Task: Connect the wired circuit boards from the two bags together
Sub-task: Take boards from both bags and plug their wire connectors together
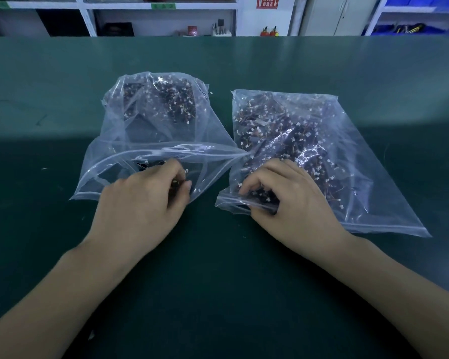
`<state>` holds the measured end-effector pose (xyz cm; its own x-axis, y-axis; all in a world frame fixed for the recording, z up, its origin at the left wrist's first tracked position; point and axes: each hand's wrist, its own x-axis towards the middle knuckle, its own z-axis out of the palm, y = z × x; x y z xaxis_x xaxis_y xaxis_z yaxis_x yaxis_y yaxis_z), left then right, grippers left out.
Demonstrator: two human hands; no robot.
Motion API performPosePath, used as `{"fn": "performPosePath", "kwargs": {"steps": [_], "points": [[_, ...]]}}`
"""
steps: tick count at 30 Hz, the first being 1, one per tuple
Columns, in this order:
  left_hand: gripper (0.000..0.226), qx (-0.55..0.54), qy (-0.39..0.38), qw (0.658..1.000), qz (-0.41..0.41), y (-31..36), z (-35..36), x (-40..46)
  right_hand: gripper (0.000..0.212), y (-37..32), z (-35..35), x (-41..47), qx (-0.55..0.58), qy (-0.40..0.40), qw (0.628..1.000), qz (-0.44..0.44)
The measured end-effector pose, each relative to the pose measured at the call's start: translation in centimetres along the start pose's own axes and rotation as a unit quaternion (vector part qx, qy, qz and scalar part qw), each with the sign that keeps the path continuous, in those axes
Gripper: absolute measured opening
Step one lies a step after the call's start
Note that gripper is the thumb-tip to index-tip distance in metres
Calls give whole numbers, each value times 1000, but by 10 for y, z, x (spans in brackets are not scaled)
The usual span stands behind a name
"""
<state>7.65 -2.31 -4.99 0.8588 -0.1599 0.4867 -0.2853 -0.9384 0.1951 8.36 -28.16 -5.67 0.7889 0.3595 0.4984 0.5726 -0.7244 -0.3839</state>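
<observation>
Two clear zip bags lie side by side on the green table point(62, 86). The left bag point(151, 136) and the right bag point(347, 161) each hold several small dark circuit boards with thin wires and white connectors. My left hand point(143, 203) reaches into the left bag's open mouth, its fingertips pinching a small dark wired board point(175, 183). My right hand point(288, 200) has its curled fingers inside the right bag's mouth, among the boards point(262, 194) there. What those fingers hold is hidden.
Beyond the table's far edge stand white shelves point(161, 19) with small items, a grey cabinet point(337, 15) and blue bins point(412, 27) at the right. Bare green table surface lies in front of both bags, between my forearms.
</observation>
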Motion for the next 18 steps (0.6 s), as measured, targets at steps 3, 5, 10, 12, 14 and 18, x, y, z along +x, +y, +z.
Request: {"fn": "performPosePath", "kwargs": {"steps": [3,5,10,12,14,18], "points": [[25,44,-47,998,-19,2,5,-2,27,-2,-2,0,14,1,1000,-2],[27,63,-53,996,-18,4,5,-2,23,-3,-2,-1,17,7,1000,-7],[19,55,-54,997,-19,2,1,-1,23,-5,-1,-1,37,8,999,-14],[19,51,-55,997,-16,1,0,0,21,-5,-2,-2,43,12,999,-17],[18,37,-49,998,-12,2,0,0,18,-5,-2,-2,50,17,998,-20],[14,4,18,999,29,4,-4,0,15,-5,-2,-2,63,23,998,-21]]}}
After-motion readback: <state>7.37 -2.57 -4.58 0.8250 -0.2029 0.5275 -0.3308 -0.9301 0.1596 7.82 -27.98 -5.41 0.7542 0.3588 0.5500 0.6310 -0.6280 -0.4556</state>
